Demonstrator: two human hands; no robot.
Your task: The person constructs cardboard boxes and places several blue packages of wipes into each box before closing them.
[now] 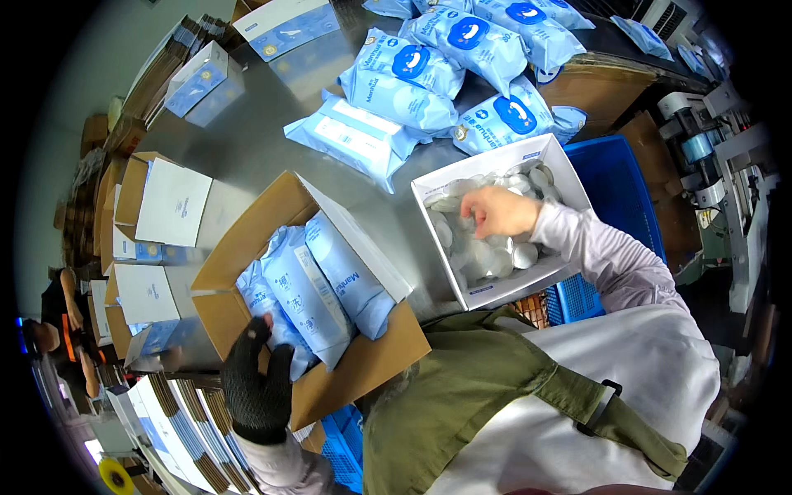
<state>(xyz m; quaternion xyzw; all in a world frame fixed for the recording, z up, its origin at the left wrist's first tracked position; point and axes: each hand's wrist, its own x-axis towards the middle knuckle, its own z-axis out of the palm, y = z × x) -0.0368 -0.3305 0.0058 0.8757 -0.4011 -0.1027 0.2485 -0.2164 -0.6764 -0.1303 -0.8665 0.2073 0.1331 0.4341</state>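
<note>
My left hand [257, 386], in a black knitted glove, is at the near left corner of an open cardboard box [375, 363]. Its thumb and forefinger are spread, and a fingertip touches one of the light blue soft packs [301, 301] standing in that box. Bare, my right hand [502, 213] hovers over a white box [450, 268] of round, translucent silvery discs [495, 262]. Its fingers are curled together; whatever is between them, if anything, is hidden.
Light blue packs [412, 70] are heaped at the back of the metal table [247, 132]. Several white-and-blue cartons [173, 202] line the left side. A blue crate [631, 186] stands beyond the disc box. Flattened cartons [177, 433] are stacked at lower left; another person [70, 326] is farther left.
</note>
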